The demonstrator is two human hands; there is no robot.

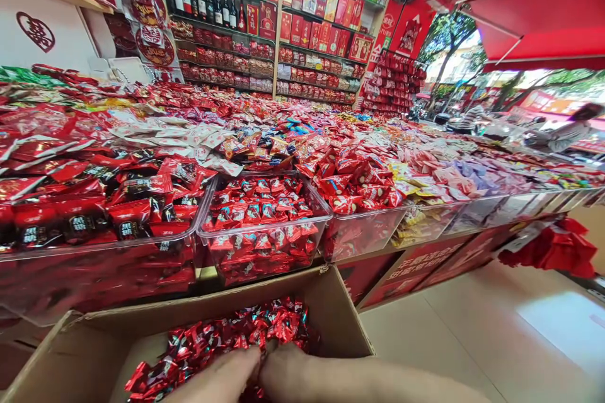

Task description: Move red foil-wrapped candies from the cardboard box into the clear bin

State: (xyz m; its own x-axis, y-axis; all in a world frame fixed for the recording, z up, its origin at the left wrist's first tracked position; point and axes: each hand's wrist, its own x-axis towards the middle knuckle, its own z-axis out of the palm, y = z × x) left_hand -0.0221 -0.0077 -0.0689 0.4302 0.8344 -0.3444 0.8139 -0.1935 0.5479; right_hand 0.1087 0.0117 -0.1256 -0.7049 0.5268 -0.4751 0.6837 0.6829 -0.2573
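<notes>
Both my hands reach down into an open cardboard box (331, 302) at the bottom of the head view. Inside it lies a loose heap of small red foil-wrapped candies (198, 346). My left hand (236, 365) and my right hand (286, 359) are side by side, close together or touching. Their fingers dip among the candies and are hidden, so I cannot see what they hold. Just beyond the box, a clear plastic bin (326, 217) is filled with similar red candies (259, 208).
Bins of darker red-and-black candies (132, 214) stand to the left, and red-wrapped snacks (354, 182) to the right. Stocked shelves (278, 31) rise behind. Tiled floor (439, 321) lies right of the box. Red cloth items (553, 249) hang near the display's edge.
</notes>
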